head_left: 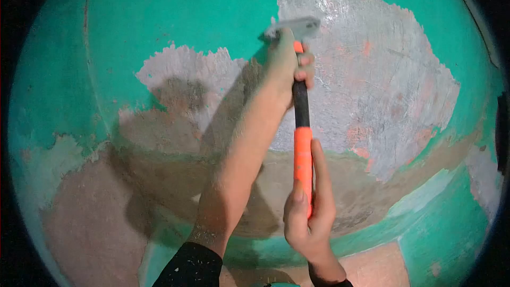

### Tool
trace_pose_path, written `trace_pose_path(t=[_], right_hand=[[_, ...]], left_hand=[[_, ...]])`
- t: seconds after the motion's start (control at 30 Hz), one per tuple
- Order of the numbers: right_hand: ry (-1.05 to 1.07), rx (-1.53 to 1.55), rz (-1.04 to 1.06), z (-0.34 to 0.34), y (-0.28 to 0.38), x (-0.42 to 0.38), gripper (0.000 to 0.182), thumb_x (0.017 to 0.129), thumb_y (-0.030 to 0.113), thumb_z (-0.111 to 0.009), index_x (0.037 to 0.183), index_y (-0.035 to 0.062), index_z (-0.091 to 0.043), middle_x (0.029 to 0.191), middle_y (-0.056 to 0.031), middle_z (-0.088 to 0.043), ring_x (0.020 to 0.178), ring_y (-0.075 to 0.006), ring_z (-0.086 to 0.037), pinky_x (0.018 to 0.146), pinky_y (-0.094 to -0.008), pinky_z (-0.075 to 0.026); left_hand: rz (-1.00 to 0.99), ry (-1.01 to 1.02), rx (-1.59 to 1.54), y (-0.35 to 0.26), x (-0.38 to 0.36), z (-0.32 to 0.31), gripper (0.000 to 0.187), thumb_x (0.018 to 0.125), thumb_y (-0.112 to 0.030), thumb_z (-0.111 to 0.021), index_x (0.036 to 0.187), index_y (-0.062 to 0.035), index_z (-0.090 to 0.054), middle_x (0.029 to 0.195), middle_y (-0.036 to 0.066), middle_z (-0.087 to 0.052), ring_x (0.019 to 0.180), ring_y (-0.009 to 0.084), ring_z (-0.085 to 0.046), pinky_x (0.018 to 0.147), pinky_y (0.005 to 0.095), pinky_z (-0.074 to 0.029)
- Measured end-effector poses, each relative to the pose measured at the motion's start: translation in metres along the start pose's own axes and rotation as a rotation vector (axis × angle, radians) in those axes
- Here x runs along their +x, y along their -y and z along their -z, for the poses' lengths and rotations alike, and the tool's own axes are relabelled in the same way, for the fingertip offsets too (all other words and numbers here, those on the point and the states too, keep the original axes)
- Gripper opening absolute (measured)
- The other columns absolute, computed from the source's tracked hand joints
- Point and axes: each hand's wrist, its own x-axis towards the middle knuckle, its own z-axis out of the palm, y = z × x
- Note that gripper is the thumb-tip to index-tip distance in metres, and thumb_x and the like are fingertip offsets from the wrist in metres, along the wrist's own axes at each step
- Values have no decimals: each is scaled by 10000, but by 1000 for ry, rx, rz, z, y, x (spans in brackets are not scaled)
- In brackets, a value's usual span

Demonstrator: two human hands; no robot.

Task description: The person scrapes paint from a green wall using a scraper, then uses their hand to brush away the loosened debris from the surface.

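A long-handled scraper (303, 149) with an orange and black grip stands nearly upright in front of the wall. Its flat grey head (300, 24) is slightly blurred and overlaps the edge between green paint and bare grey plaster. My left hand (289, 64) is closed around the upper handle just under the head, thumb pointing up. Lower down, my right hand (311, 220) grips the orange end, its thumb on the front and a finger stretched along the side. Pale flakes dot my left dark sleeve (192, 266).
Green paint (175, 5) with ragged edges covers much of the wall. A large scraped grey patch (382, 74) spreads to the right, a smaller one (207, 69) to the left. Below runs a brown band (340, 191). A vertical crack (87, 26) marks the left side.
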Motion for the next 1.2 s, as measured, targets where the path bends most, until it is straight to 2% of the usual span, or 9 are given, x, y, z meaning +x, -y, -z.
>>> trace_pose_path(t=[0.1, 0.2, 0.37, 0.5, 0.63, 0.8, 0.87, 1.0, 1.2], right_hand=[[-47, -26, 137, -5, -7, 4, 555, 930, 107, -407, 1426, -66, -230, 940, -94, -579, 572, -55, -463, 515, -202, -384], [-63, 29, 107, -7, 4, 19, 526, 960, 145, -388, 1413, -82, -248, 916, -52, -570, 511, -11, -393, 469, -171, -331], [-34, -16, 59, 3, 3, -2, 516, 960, 148, -394, 1406, -80, -272, 904, -35, -556, 537, -3, -383, 483, -170, -324], [-35, -41, 92, 0, -1, 14, 602, 876, 41, -447, 1432, -46, -234, 852, -131, -583, 660, -122, -548, 591, -264, -460], [-3, -31, 30, 5, 6, 8, 606, 871, 39, -451, 1430, -47, -234, 973, -194, -609, 659, -164, -594, 594, -287, -477], [-29, -37, 92, -3, 3, 15, 520, 949, 113, -382, 1407, -97, -253, 1264, -172, -495, 715, -66, -461, 650, -203, -409], [25, 31, -24, 2, 13, 24, 517, 945, 105, -376, 1405, -99, -257, 1270, -171, -487, 726, -71, -461, 657, -204, -412], [2, -3, 28, 1, 8, 4, 518, 930, 77, -368, 1405, -100, -258, 1171, -137, -535, 666, -42, -426, 587, -183, -379], [-44, -12, 79, -3, 12, 26, 517, 928, 67, -363, 1407, -98, -258, 1219, -151, -529, 634, -26, -418, 557, -181, -368]], left_hand=[[11, -23, 39, 7, -12, -5, 449, 959, -539, -325, 853, -116, -429, 576, -47, -386, 385, 54, -323, 390, 249, -338], [-39, 16, -8, -5, 16, -5, 432, 961, -531, -327, 875, -118, -420, 574, -46, -375, 382, 54, -317, 389, 251, -340], [9, -44, 26, 12, -5, -1, 433, 961, -530, -326, 891, -112, -414, 585, -42, -381, 388, 58, -313, 397, 250, -340], [-58, 35, -25, -6, 13, -3, 451, 954, -550, -324, 892, -113, -415, 586, -45, -378, 390, 57, -317, 399, 248, -333], [-59, -23, -1, 1, 6, -1, 434, 964, -531, -318, 902, -114, -422, 603, -49, -389, 396, 49, -311, 403, 234, -324], [-71, 52, -11, -1, 11, 5, 437, 966, -527, -320, 901, -108, -425, 602, -48, -382, 402, 45, -310, 404, 229, -317], [-94, 97, -15, -13, 23, -1, 440, 957, -542, -332, 891, -118, -428, 584, -52, -368, 398, 49, -312, 402, 234, -314], [5, -1, -17, 4, -2, -1, 430, 956, -542, -335, 880, -128, -421, 576, -55, -367, 397, 50, -316, 397, 238, -312], [-30, 18, -45, -16, 15, -10, 412, 963, -521, -334, 902, -120, -408, 604, -44, -393, 397, 57, -315, 398, 239, -312]])
